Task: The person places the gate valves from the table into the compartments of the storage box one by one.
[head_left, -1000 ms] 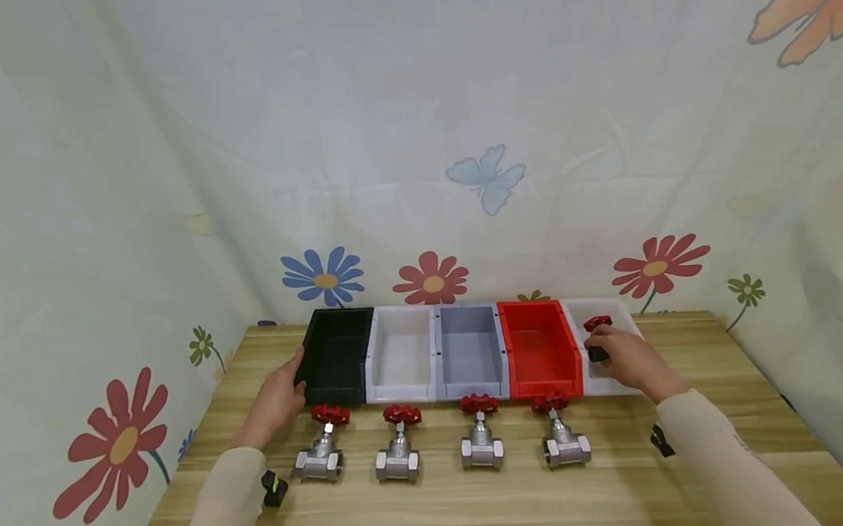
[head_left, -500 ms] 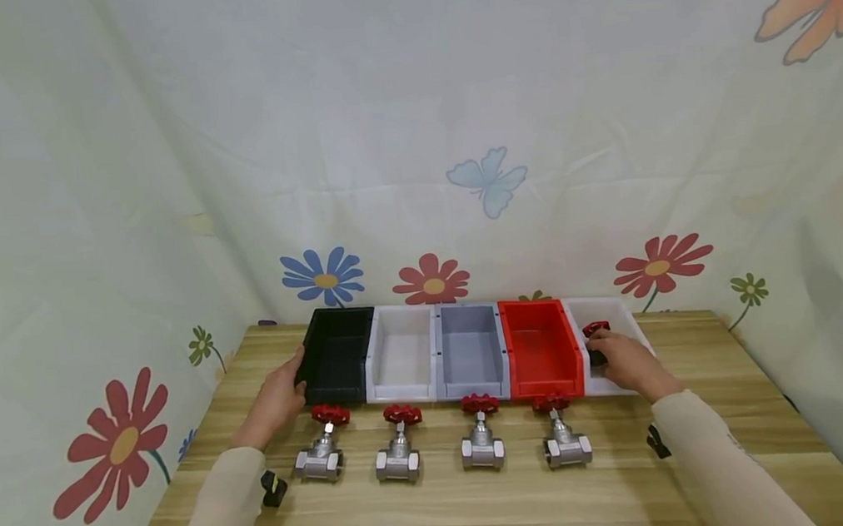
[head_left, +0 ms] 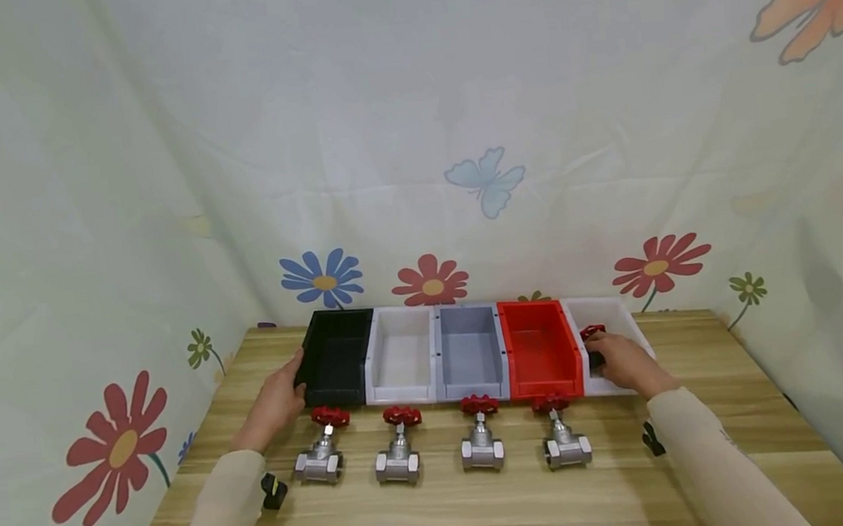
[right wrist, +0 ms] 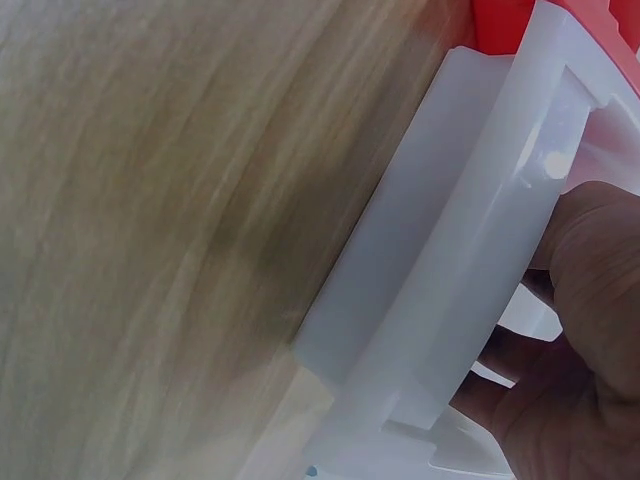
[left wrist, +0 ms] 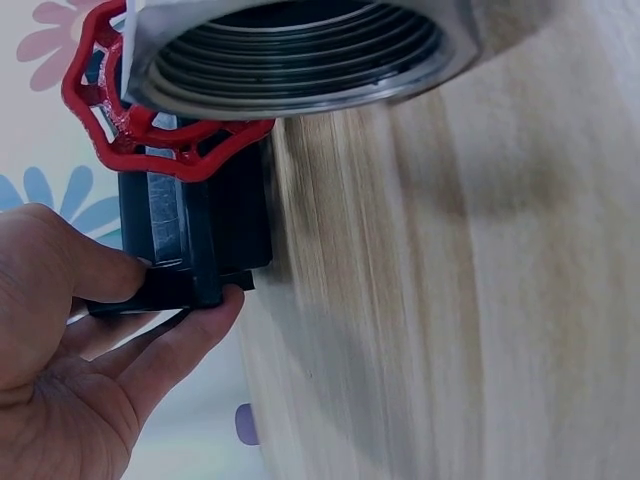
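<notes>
Nearest is the wooden desk (head_left: pixel 444 520), with four metal valves (head_left: pixel 482 448) in a row on it, red wheels toward twelve o'clock. A bit farther, the left hand (head_left: pixel 276 401) pinches the edge of the black bin (head_left: pixel 336 362) at its nine o'clock side. Over at three o'clock, the right hand (head_left: pixel 628 362) has just sunk a little lower in the right white bin (head_left: pixel 600 312). Its bent fingers grip a fifth valve (head_left: pixel 592 331) (I can't see the fingertips), with the red wheel at ten o'clock from the hand. So that valve seems most of the way in. Between the end bins are the left white bin (head_left: pixel 402 358), grey bin (head_left: pixel 470 357) and red bin (head_left: pixel 537 351). Farthest is a flowery cloth (head_left: pixel 380 133).
</notes>
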Action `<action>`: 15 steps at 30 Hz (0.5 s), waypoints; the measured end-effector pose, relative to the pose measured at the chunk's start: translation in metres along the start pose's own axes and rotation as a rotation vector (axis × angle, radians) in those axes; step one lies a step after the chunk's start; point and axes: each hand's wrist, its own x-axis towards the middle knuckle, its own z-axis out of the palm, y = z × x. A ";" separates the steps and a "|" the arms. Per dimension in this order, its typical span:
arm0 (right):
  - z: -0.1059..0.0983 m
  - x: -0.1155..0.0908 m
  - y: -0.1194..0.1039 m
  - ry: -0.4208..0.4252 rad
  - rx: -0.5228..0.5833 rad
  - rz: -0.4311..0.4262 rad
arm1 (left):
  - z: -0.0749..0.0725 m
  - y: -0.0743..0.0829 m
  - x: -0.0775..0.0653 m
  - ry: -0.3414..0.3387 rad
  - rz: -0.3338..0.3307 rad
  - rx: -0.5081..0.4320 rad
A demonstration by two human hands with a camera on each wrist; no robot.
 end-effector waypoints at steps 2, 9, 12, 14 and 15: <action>0.000 0.000 0.000 0.008 -0.004 -0.019 | 0.001 -0.001 0.000 -0.003 0.004 0.005; 0.003 -0.001 -0.001 0.014 -0.025 -0.048 | 0.003 -0.003 -0.001 -0.001 0.016 0.005; 0.003 0.001 0.000 0.015 -0.030 -0.049 | 0.003 -0.002 -0.001 0.001 0.016 -0.002; 0.003 0.002 0.000 0.022 -0.031 -0.047 | 0.002 -0.003 0.000 0.003 0.012 -0.007; 0.003 0.003 0.000 0.026 -0.027 -0.040 | 0.002 -0.003 0.000 0.003 0.009 -0.010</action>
